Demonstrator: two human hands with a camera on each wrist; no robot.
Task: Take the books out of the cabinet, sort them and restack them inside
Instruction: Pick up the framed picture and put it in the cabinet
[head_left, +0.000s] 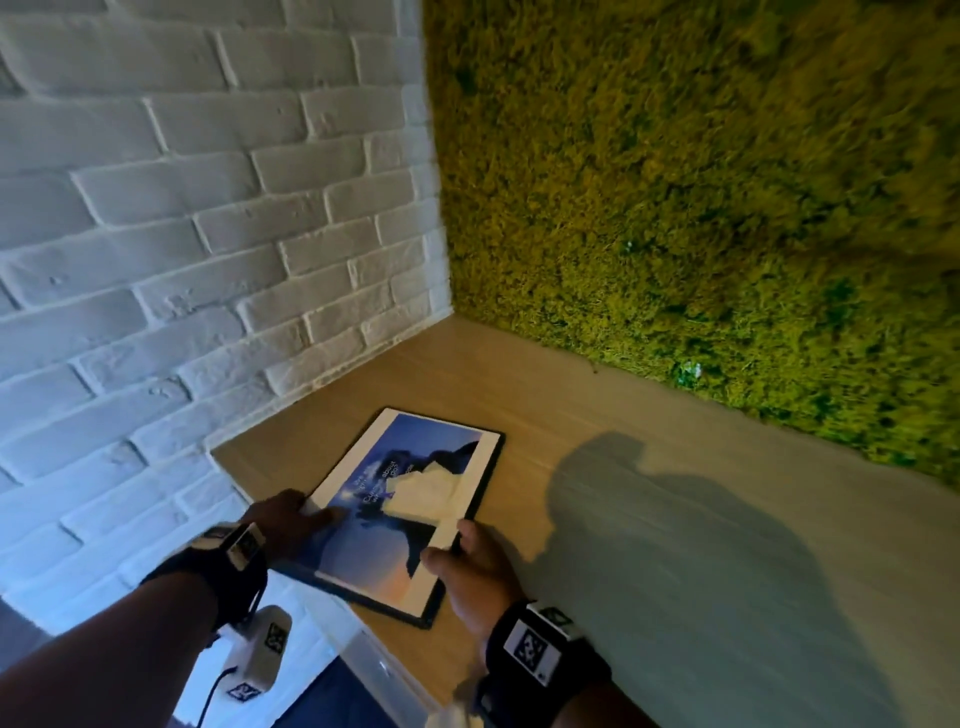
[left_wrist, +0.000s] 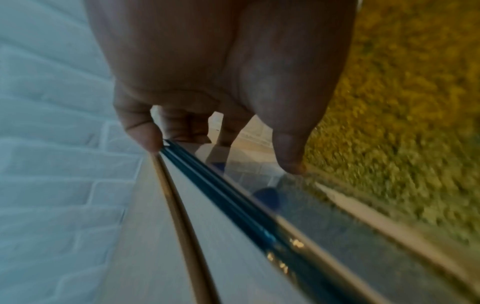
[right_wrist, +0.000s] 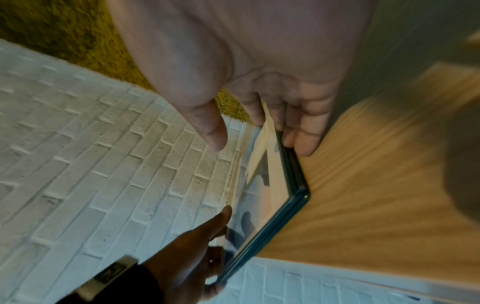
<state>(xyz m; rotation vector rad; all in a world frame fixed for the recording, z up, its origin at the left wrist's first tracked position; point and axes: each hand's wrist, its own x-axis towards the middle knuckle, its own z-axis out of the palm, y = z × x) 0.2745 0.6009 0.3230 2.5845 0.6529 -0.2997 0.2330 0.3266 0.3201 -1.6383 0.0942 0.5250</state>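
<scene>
Blue-covered book (head_left: 400, 514) at lower centre lies on the wooden top (head_left: 597, 467); our left hand (head_left: 283, 525) and right hand (head_left: 472, 571) pinch its side edges, thumbs on top.

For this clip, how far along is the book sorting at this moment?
One large book is out, lying on the wooden top in the corner by the brick wall. The left hand and right hand grip its near edges. No other books or the cabinet interior show, so sorting and restacking appear still ahead.
</scene>
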